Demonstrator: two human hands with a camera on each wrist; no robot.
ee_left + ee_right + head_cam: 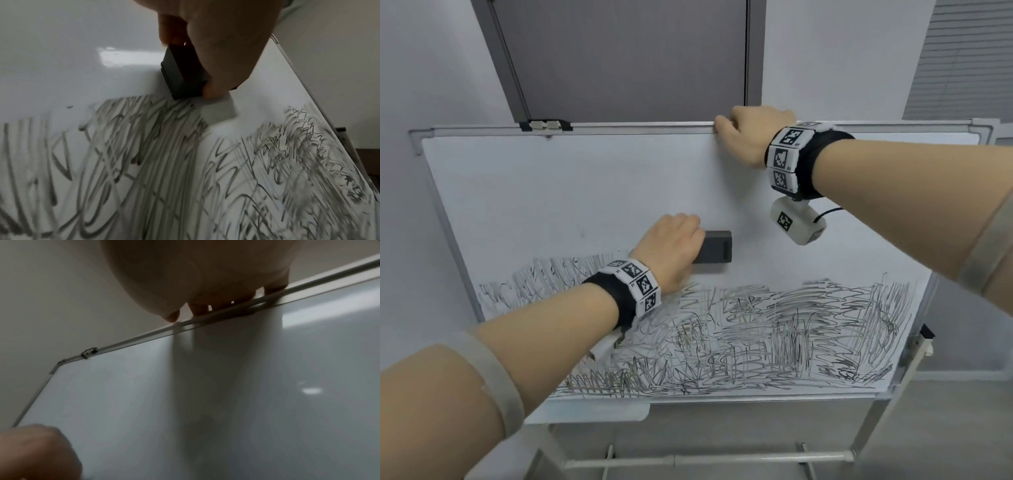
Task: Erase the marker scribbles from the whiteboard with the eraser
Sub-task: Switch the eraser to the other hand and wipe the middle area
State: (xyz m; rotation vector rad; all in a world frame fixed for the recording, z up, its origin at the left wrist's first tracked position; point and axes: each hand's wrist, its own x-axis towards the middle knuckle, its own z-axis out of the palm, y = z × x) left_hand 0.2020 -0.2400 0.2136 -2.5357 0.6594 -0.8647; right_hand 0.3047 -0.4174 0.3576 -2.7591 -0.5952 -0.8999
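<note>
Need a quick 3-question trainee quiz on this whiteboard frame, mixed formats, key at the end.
1. True or false: the eraser lies in the tray.
2. Which hand grips the whiteboard's top frame? A) left hand B) right hand
3. Fill in: the marker scribbles cover the ___ half of the board.

Key: 1 false, the left hand holds it against the board; 2 B; 3 lower.

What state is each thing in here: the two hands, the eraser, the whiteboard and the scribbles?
Left hand: grips the dark rectangular eraser.
Dark rectangular eraser: pressed flat on the board, just above the scribbles.
Right hand: fingers curled over the whiteboard's top edge.
White metal-framed whiteboard: upper part clean.
Black marker scribbles: cover the lower part.
</note>
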